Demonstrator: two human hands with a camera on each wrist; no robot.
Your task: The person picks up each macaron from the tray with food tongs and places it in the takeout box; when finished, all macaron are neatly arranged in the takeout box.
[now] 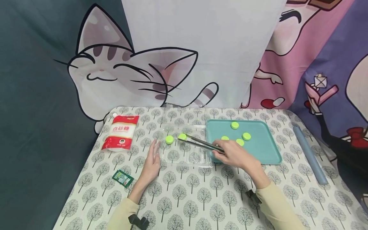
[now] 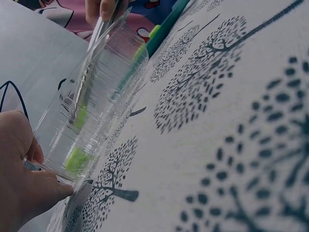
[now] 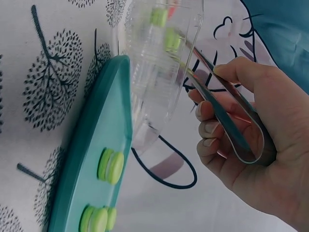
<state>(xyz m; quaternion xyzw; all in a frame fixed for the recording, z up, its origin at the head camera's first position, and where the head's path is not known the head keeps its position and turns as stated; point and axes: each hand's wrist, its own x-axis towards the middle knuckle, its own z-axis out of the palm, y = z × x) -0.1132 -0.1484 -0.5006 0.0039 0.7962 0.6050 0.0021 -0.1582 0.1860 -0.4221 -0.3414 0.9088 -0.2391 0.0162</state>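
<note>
My right hand grips metal tongs, which reach leftward into a clear plastic box. Their tips are right at a green macaron inside the box; cannot tell whether they pinch it. A second macaron lies to its left in the box. My left hand holds the box's left wall, thumb outside and fingertips over the edge in the left wrist view. On the teal tray at the right lie several more green macarons, partly hidden by my right hand in the head view.
The box's clear lid lies folded back toward the curtain. A red and white sugar bag lies at the left, with a small green packet nearer the front. A grey-blue rod lies along the right side of the patterned tablecloth.
</note>
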